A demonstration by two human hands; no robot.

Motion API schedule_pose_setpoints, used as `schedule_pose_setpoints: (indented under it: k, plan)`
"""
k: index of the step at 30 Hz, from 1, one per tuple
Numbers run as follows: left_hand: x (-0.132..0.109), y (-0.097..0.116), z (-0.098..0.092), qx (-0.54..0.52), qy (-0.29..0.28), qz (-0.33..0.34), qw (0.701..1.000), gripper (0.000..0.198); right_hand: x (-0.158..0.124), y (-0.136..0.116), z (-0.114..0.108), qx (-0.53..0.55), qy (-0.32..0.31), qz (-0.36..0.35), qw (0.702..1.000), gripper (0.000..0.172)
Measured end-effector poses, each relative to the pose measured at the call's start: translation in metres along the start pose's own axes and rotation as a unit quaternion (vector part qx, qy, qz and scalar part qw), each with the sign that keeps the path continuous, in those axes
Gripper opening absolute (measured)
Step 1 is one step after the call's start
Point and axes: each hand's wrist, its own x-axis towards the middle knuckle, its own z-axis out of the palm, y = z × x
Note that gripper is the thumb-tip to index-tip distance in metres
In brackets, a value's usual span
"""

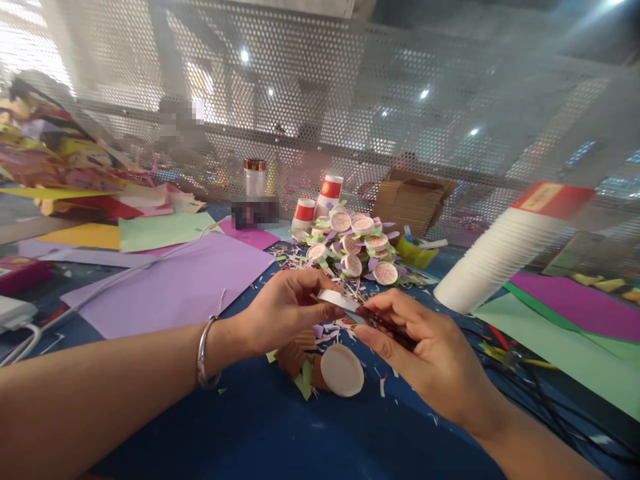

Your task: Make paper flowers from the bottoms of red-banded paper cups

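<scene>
My left hand (293, 310) pinches a small white paper cup base (336, 299), cut down to a shallow rim and seen edge-on. My right hand (425, 360) is closed round a dark slim tool (395, 327). Its tip meets the near edge of the cup base, and my fingers hide most of it, so I cannot tell its kind. Below the hands, another white cup base (343, 370) lies on the blue tabletop (240, 427), beside brown cardboard scraps (295, 359) and green paper bits. Just beyond, a heap of decorated cup bases (353, 245) carries purple and green paper tabs.
A tilted stack of paper cups (500, 250) leans at the right above black cables (540, 400). Coloured sheets, including a purple one (175, 280), spread across the left, crossed by a white cable (115, 270). Behind stand folded cardboard (413, 200) and a perforated metal screen (310, 87).
</scene>
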Motion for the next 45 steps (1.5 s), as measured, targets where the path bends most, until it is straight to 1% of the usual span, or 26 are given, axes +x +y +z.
schedule_pose_setpoints:
  k: [8, 15, 20, 26, 30, 33, 39, 42, 45]
  plan:
    - [-0.0005, -0.0003, 0.0011, -0.01, -0.015, -0.002, 1.0, 0.014, 0.0016, -0.0003, 0.0002, 0.007, -0.009, 0.022, 1.0, 0.019]
    - [-0.0013, -0.0004, 0.0011, -0.023, -0.011, -0.016, 1.0, 0.016, 0.0004, 0.0001, -0.0014, -0.041, -0.002, 0.01, 0.999, 0.019]
    - [-0.002, 0.0006, 0.0002, -0.02, -0.016, -0.024, 0.999, 0.014, -0.0023, 0.0021, -0.0015, -0.044, -0.004, 0.012, 0.999, 0.019]
    - [-0.002, 0.0025, -0.0004, -0.012, -0.012, -0.031, 0.999, 0.015, -0.0011, -0.0018, -0.0022, -0.055, 0.0, 0.004, 0.999, 0.018]
    - [-0.0021, 0.003, -0.0011, -0.012, -0.014, -0.045, 0.999, 0.013, -0.0015, -0.0014, -0.0028, -0.045, -0.009, 0.005, 0.999, 0.019]
    - [-0.0018, 0.0021, -0.0019, -0.017, -0.02, -0.049, 0.998, 0.012, -0.0022, -0.0007, -0.0033, -0.049, -0.017, 0.002, 0.999, 0.019]
    - [-0.0008, -0.0003, -0.0028, -0.04, -0.05, -0.039, 0.997, 0.01, -0.0024, -0.0013, -0.0026, -0.065, -0.025, -0.005, 0.998, 0.019]
    - [-0.001, 0.0002, -0.0032, -0.037, -0.049, -0.04, 0.997, 0.009, -0.003, -0.001, -0.0019, -0.065, -0.024, -0.008, 0.998, 0.019]
    - [-0.001, 0.0006, -0.0037, -0.043, -0.045, -0.043, 0.997, 0.01, -0.0036, -0.0003, -0.0018, -0.083, -0.009, -0.009, 0.996, 0.018]
